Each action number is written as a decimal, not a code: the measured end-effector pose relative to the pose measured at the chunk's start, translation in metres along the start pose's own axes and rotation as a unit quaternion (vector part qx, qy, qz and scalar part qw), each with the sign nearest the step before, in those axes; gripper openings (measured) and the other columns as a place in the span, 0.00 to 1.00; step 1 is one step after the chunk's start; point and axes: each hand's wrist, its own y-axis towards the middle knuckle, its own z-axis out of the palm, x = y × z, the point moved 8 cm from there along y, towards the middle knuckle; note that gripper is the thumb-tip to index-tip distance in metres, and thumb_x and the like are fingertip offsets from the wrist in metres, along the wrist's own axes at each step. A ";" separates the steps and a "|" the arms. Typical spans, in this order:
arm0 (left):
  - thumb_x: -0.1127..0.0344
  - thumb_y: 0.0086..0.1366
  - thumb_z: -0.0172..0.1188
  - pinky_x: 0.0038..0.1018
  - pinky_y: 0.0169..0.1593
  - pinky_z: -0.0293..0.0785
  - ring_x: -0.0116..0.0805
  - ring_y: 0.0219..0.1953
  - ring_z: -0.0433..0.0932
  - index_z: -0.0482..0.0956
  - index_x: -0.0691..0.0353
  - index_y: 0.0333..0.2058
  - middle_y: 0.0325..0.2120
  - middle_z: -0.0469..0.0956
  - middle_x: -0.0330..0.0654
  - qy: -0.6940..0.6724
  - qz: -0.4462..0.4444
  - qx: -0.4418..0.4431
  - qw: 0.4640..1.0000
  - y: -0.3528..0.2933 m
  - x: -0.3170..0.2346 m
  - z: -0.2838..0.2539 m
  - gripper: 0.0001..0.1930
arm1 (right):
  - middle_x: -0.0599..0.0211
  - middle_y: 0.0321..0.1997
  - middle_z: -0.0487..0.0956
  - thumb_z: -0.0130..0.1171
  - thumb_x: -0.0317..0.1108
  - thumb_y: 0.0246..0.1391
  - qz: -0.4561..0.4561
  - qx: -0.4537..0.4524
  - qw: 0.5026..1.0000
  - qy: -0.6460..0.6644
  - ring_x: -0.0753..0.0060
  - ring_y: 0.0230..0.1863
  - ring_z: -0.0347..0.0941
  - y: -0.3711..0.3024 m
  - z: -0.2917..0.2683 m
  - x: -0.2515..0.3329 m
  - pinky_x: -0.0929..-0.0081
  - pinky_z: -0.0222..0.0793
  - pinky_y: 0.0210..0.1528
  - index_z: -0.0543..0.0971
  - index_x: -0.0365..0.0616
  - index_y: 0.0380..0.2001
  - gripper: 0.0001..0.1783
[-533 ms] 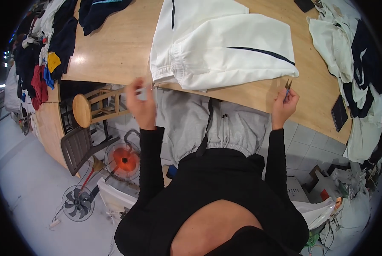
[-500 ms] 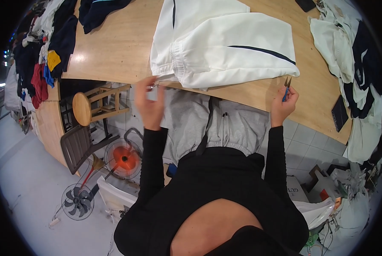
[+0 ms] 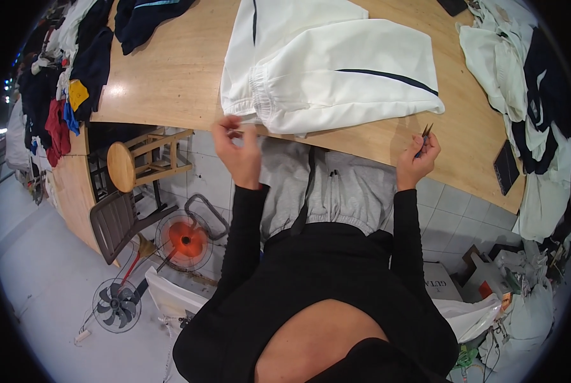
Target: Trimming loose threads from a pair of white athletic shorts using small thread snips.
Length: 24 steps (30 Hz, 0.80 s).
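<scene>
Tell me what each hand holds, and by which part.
The right hand holds snips by the handle end, blades exposed. The left hand is near the white garment; whether it grips anything cannot be told.

Wht garment (image 3: 362,51) is matt cloth w/ puckered waistband (image 3: 261,96), tabletop (image 3: 164,76) smooth semi-gloss wood, & snip blades (image 3: 427,131) metal.

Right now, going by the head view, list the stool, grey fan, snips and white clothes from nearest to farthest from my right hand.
From your right hand:
1. Snips: held in it.
2. White clothes: on the table, ahead and to its left.
3. Stool: well left, by the table's near edge.
4. Grey fan: lower left, farthest.
</scene>
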 end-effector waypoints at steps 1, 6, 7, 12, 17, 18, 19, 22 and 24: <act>0.72 0.60 0.69 0.32 0.45 0.74 0.37 0.42 0.76 0.80 0.67 0.45 0.38 0.79 0.42 0.022 0.012 -0.018 1.000 0.015 -0.011 0.005 0.15 | 0.59 0.41 0.83 0.59 0.38 0.73 -0.007 -0.018 1.000 0.012 0.72 0.39 0.80 0.001 -0.002 -0.003 0.74 0.77 0.44 0.73 0.34 0.56 0.19; 0.59 0.63 0.77 0.30 0.47 0.73 0.36 0.43 0.76 0.80 0.67 0.48 0.41 0.79 0.42 0.147 0.085 0.030 0.985 0.033 -0.014 0.028 0.22 | 0.60 0.45 0.82 0.53 0.40 0.75 0.084 -0.019 0.990 0.109 0.77 0.33 0.76 0.006 0.001 -0.005 0.77 0.74 0.34 0.71 0.36 0.57 0.18; 0.59 0.63 0.77 0.30 0.47 0.73 0.35 0.43 0.76 0.81 0.67 0.47 0.42 0.80 0.42 0.113 0.036 0.027 0.993 0.035 0.000 0.024 0.22 | 0.60 0.46 0.81 0.54 0.40 0.76 0.122 -0.075 0.975 0.171 0.79 0.31 0.75 0.010 -0.006 -0.009 0.79 0.73 0.33 0.70 0.35 0.58 0.19; 0.58 0.67 0.74 0.24 0.42 0.72 0.24 0.37 0.74 0.82 0.66 0.43 0.35 0.81 0.35 -0.001 -0.107 0.086 0.991 0.028 0.004 0.038 0.18 | 0.60 0.53 0.78 0.61 0.42 0.72 0.228 -0.197 0.930 0.210 0.77 0.38 0.77 0.046 -0.039 -0.058 0.78 0.74 0.39 0.71 0.36 0.58 0.23; 0.59 0.70 0.71 0.21 0.38 0.70 0.20 0.33 0.72 0.82 0.67 0.38 0.30 0.80 0.34 -0.017 -0.072 0.101 0.992 0.028 0.001 0.035 0.15 | 0.62 0.48 0.82 0.69 0.37 0.66 0.233 0.009 0.962 0.145 0.72 0.45 0.78 0.092 0.016 -0.034 0.75 0.73 0.52 0.77 0.35 0.57 0.23; 0.61 0.70 0.71 0.22 0.38 0.71 0.21 0.34 0.73 0.82 0.67 0.38 0.31 0.80 0.34 -0.049 -0.074 0.124 0.988 0.020 -0.013 0.036 0.13 | 0.62 0.48 0.82 0.69 0.37 0.66 0.230 0.016 0.962 0.148 0.72 0.45 0.78 0.095 0.018 -0.035 0.75 0.73 0.52 0.77 0.35 0.57 0.23; 0.62 0.70 0.70 0.23 0.39 0.72 0.21 0.34 0.73 0.81 0.67 0.38 0.31 0.80 0.35 -0.082 -0.074 0.144 0.983 0.009 -0.029 0.039 0.12 | 0.62 0.47 0.83 0.69 0.35 0.65 0.210 0.018 0.966 0.150 0.73 0.46 0.79 0.102 0.013 -0.046 0.74 0.74 0.53 0.79 0.35 0.55 0.20; 0.63 0.66 0.72 0.41 0.60 0.74 0.52 0.57 0.78 0.80 0.65 0.52 0.51 0.80 0.53 -0.082 0.144 0.440 0.883 -0.072 -0.114 0.079 0.19 | 0.63 0.48 0.84 0.68 0.31 0.64 0.146 -0.055 0.982 0.106 0.73 0.48 0.79 0.119 -0.013 -0.046 0.72 0.74 0.55 0.84 0.33 0.50 0.15; 0.63 0.65 0.72 0.44 0.62 0.74 0.55 0.58 0.77 0.81 0.64 0.54 0.55 0.80 0.54 -0.093 0.270 0.556 0.781 -0.109 -0.136 0.089 0.21 | 0.63 0.50 0.85 0.67 0.30 0.65 0.069 -0.086 0.994 -0.002 0.72 0.50 0.79 0.127 -0.032 -0.030 0.73 0.74 0.55 0.83 0.34 0.51 0.15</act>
